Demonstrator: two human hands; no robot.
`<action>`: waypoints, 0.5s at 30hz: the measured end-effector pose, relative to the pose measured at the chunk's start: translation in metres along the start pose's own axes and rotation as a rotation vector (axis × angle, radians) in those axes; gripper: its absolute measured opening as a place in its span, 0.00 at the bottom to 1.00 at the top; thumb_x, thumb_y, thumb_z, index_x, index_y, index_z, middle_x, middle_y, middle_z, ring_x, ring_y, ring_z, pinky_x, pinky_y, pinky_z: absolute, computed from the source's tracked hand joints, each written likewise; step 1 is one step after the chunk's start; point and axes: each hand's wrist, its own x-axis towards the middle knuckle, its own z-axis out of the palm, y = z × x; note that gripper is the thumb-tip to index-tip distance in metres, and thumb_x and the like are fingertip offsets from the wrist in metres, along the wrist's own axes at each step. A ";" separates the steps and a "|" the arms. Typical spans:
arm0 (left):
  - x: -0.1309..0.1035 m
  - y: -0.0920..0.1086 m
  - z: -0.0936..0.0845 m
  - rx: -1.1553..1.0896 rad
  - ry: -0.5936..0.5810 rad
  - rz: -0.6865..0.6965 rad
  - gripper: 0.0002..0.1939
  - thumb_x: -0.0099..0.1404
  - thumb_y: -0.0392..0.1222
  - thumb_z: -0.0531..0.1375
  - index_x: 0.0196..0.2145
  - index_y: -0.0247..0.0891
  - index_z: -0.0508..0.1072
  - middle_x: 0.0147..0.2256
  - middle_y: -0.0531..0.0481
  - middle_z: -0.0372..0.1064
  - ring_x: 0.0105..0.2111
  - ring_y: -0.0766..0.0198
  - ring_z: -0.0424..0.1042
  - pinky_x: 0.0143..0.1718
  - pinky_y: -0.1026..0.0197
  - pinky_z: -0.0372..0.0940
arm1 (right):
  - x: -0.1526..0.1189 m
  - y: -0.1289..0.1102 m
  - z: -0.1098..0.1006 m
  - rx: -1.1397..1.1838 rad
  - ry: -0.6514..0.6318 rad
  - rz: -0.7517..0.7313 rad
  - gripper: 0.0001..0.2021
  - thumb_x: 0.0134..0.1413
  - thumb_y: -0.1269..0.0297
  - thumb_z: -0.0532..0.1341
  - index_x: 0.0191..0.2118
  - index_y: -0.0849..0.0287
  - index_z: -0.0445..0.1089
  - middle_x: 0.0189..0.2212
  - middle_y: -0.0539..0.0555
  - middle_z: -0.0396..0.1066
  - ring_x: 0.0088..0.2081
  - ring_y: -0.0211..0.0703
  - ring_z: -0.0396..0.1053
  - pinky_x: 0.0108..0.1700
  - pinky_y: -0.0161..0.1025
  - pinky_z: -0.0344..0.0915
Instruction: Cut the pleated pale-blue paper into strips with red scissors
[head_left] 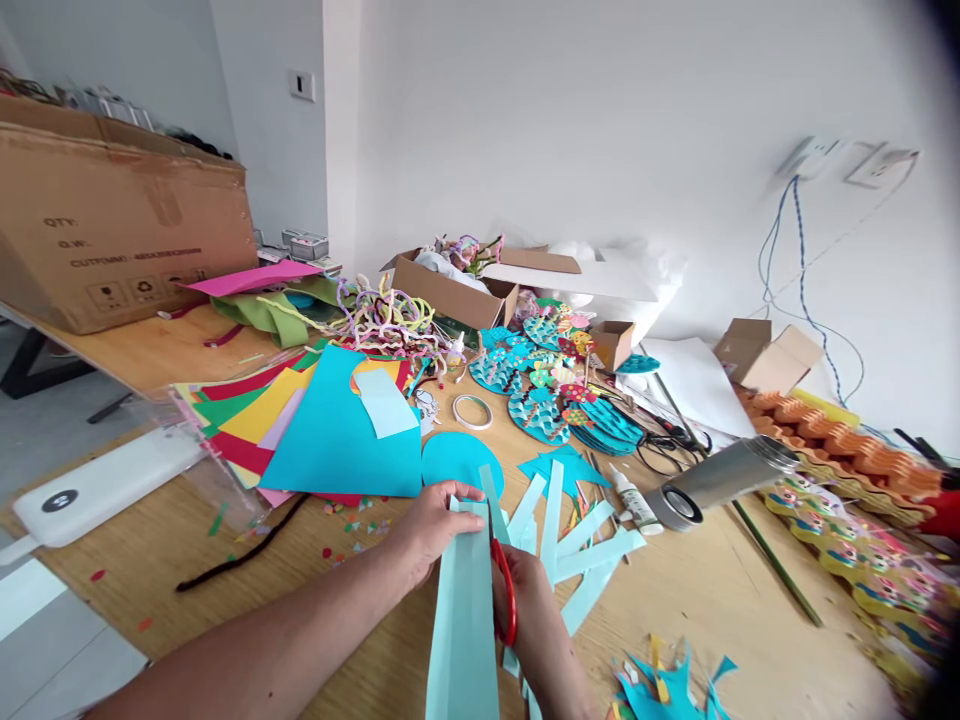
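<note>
A long pale-blue paper sheet (463,620) stretches toward me over the table, creased along its length. My left hand (444,520) pinches its far end between thumb and fingers. In my right hand (531,610) is a pair of red-handled scissors (508,590), its blades along the sheet's right edge. A narrow strip (491,484) stands up beside the blades at the far end. To the right lie several cut pale-blue strips (555,515), loosely overlapping. Just beyond my left hand is a blue paper disc (461,462).
Coloured sheets (330,440) lie at left, near a white device (112,480). Decorated blue discs (536,375) and a tape roll (472,411) sit behind. A glue bottle (636,502), a steel flask (724,482) and egg trays (840,440) stand right. Blue scraps (671,685) lie front right.
</note>
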 end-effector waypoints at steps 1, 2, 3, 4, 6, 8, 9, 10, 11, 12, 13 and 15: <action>0.000 0.001 0.000 -0.010 0.001 0.001 0.18 0.39 0.35 0.65 0.32 0.35 0.72 0.20 0.55 0.66 0.19 0.68 0.65 0.22 0.65 0.60 | -0.001 -0.001 0.000 -0.014 0.019 0.005 0.13 0.45 0.60 0.55 0.16 0.58 0.55 0.07 0.43 0.52 0.11 0.31 0.51 0.15 0.30 0.45; 0.000 0.002 -0.001 -0.022 0.009 0.003 0.18 0.40 0.35 0.65 0.32 0.35 0.72 0.20 0.55 0.66 0.19 0.68 0.65 0.22 0.65 0.60 | -0.001 -0.003 0.000 -0.034 0.043 0.007 0.14 0.46 0.60 0.54 0.16 0.58 0.54 0.07 0.43 0.52 0.11 0.31 0.51 0.15 0.30 0.45; 0.000 0.003 -0.001 -0.032 0.025 0.008 0.17 0.40 0.35 0.65 0.33 0.35 0.71 0.19 0.55 0.66 0.19 0.68 0.65 0.22 0.65 0.60 | -0.003 -0.005 -0.001 -0.053 0.063 0.003 0.14 0.47 0.59 0.54 0.16 0.58 0.54 0.07 0.43 0.52 0.11 0.31 0.51 0.15 0.30 0.45; 0.000 0.004 -0.002 -0.042 0.050 0.016 0.17 0.41 0.35 0.65 0.33 0.35 0.71 0.19 0.55 0.66 0.19 0.69 0.65 0.22 0.65 0.59 | -0.004 -0.006 -0.002 -0.062 0.076 -0.014 0.15 0.49 0.59 0.53 0.16 0.58 0.54 0.07 0.43 0.52 0.11 0.31 0.51 0.15 0.30 0.45; 0.003 0.006 -0.004 -0.072 0.106 0.040 0.17 0.42 0.36 0.64 0.34 0.35 0.71 0.19 0.55 0.67 0.19 0.69 0.64 0.22 0.65 0.59 | -0.007 -0.009 -0.004 -0.051 0.087 -0.086 0.17 0.51 0.57 0.53 0.17 0.58 0.54 0.09 0.44 0.53 0.14 0.31 0.52 0.17 0.30 0.47; 0.006 0.007 -0.008 -0.105 0.168 0.082 0.18 0.42 0.38 0.65 0.35 0.35 0.71 0.21 0.54 0.68 0.20 0.68 0.65 0.23 0.65 0.60 | -0.010 -0.009 -0.006 -0.022 0.083 -0.148 0.18 0.53 0.54 0.52 0.18 0.59 0.55 0.12 0.44 0.53 0.17 0.31 0.51 0.19 0.30 0.49; 0.008 0.007 -0.009 -0.116 0.203 0.109 0.19 0.42 0.38 0.65 0.35 0.35 0.71 0.22 0.53 0.69 0.21 0.68 0.66 0.24 0.65 0.60 | -0.011 -0.009 -0.007 -0.009 0.067 -0.160 0.19 0.53 0.52 0.52 0.19 0.60 0.56 0.14 0.44 0.53 0.18 0.31 0.51 0.19 0.30 0.49; 0.010 0.007 -0.011 -0.124 0.237 0.135 0.19 0.42 0.39 0.65 0.35 0.35 0.71 0.23 0.53 0.69 0.21 0.67 0.66 0.24 0.65 0.60 | -0.011 -0.008 -0.007 0.003 0.039 -0.156 0.18 0.52 0.51 0.54 0.20 0.60 0.56 0.15 0.44 0.52 0.19 0.31 0.50 0.20 0.29 0.48; 0.012 0.007 -0.013 -0.128 0.267 0.159 0.20 0.41 0.40 0.66 0.35 0.35 0.71 0.23 0.53 0.69 0.22 0.68 0.66 0.25 0.65 0.60 | -0.012 -0.007 -0.007 0.018 -0.002 -0.142 0.18 0.50 0.51 0.55 0.21 0.60 0.56 0.16 0.44 0.51 0.19 0.31 0.49 0.20 0.29 0.48; 0.013 0.007 -0.014 -0.135 0.294 0.180 0.20 0.41 0.40 0.66 0.35 0.35 0.70 0.23 0.53 0.69 0.22 0.68 0.66 0.25 0.65 0.60 | -0.011 -0.006 -0.007 0.039 -0.044 -0.129 0.18 0.49 0.51 0.57 0.21 0.60 0.55 0.16 0.44 0.50 0.19 0.31 0.49 0.20 0.29 0.47; 0.015 0.008 -0.015 -0.148 0.310 0.200 0.21 0.41 0.41 0.66 0.36 0.35 0.70 0.24 0.53 0.69 0.22 0.68 0.66 0.26 0.65 0.60 | -0.011 -0.005 -0.007 0.063 -0.076 -0.121 0.18 0.48 0.51 0.58 0.22 0.60 0.55 0.17 0.44 0.50 0.20 0.31 0.49 0.20 0.29 0.48; 0.015 0.009 -0.016 -0.194 0.302 0.219 0.22 0.42 0.42 0.66 0.37 0.36 0.69 0.25 0.53 0.69 0.24 0.67 0.68 0.27 0.65 0.61 | -0.009 -0.003 -0.007 0.099 -0.070 -0.122 0.18 0.46 0.52 0.59 0.22 0.59 0.55 0.17 0.43 0.50 0.19 0.31 0.49 0.20 0.29 0.48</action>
